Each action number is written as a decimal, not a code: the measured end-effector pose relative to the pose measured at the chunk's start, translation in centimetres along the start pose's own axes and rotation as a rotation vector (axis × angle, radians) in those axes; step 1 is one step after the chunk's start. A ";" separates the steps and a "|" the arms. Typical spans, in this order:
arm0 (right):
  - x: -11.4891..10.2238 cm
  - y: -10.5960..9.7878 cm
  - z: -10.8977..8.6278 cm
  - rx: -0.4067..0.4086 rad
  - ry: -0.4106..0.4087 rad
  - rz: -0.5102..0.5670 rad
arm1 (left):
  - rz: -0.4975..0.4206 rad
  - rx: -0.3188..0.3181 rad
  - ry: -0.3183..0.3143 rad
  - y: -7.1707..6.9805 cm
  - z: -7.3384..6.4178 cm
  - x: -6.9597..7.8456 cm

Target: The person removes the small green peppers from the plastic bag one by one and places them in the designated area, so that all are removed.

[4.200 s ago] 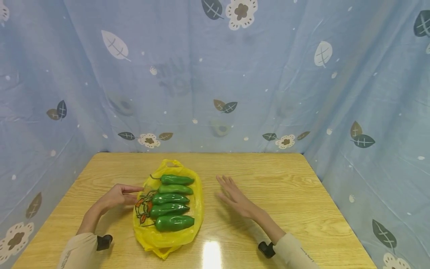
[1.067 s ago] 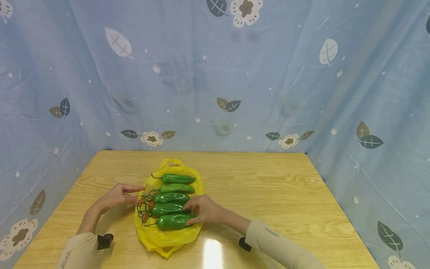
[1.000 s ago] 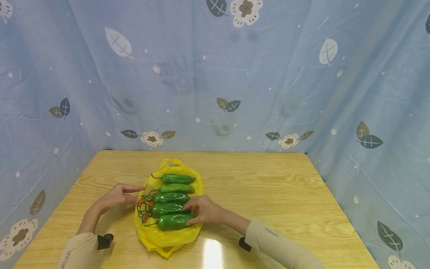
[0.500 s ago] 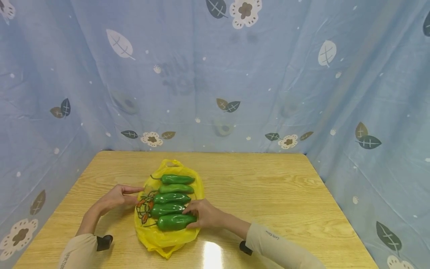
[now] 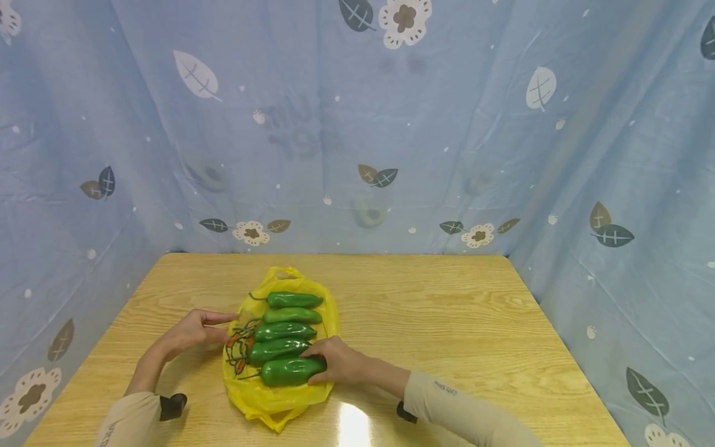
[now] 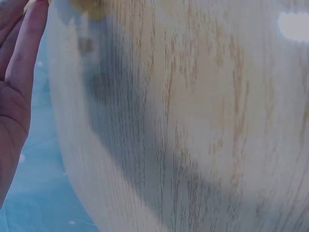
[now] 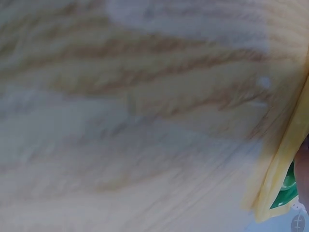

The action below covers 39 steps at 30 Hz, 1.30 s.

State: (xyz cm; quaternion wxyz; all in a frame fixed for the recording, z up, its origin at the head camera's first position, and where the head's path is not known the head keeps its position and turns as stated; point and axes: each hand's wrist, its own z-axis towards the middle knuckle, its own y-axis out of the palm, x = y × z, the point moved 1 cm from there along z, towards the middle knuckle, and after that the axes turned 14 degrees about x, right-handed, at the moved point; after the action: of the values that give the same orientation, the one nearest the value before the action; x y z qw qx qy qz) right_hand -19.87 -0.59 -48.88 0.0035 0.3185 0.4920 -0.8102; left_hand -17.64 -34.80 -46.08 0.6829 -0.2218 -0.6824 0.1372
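Observation:
A yellow plastic bag [image 5: 301,402] lies spread in a round, dish-like shape left of the table's middle. Several long green peppers rest on it in a column, stems to the left. Around the right end of the nearest green pepper [image 5: 287,371], my right hand [image 5: 342,363] has its thumb on the near side and fingers on the far side. The right wrist view catches only a finger [image 7: 302,176] beside green skin and the bag's edge. My left hand [image 5: 192,330] touches the bag's left rim with nearly straight fingers, seen also along the left wrist view's edge [image 6: 21,63].
Small orange-red peppers with dark green stems [image 5: 240,347] sit at the bag's left side. The wooden table [image 5: 436,310] extends well to the right. A blue patterned curtain [image 5: 357,124] hangs along its back and both sides.
Over these seconds my right hand has come left from above the table to the nearest green pepper, its fingers lately drawing in around it. My left hand has stayed at the bag's rim.

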 end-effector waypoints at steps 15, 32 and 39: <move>1.6 -1.1 -0.7 -0.067 -0.093 0.068 | -0.090 -0.020 -0.058 0.0 -0.1 -0.3; 2.1 -1.4 -0.6 -0.036 -0.041 0.261 | -0.050 -0.011 -0.042 0.0 0.0 -0.4; 1.9 -0.9 -0.5 0.009 -0.070 0.217 | -0.077 -0.025 -0.047 0.0 -0.1 -0.6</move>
State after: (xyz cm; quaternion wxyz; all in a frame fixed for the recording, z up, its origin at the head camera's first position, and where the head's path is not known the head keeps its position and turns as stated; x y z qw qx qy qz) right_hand -21.43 0.86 -49.36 0.1068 0.3416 0.4504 -0.8180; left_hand -17.57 -35.16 -46.62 0.6687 -0.2005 -0.7079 0.1074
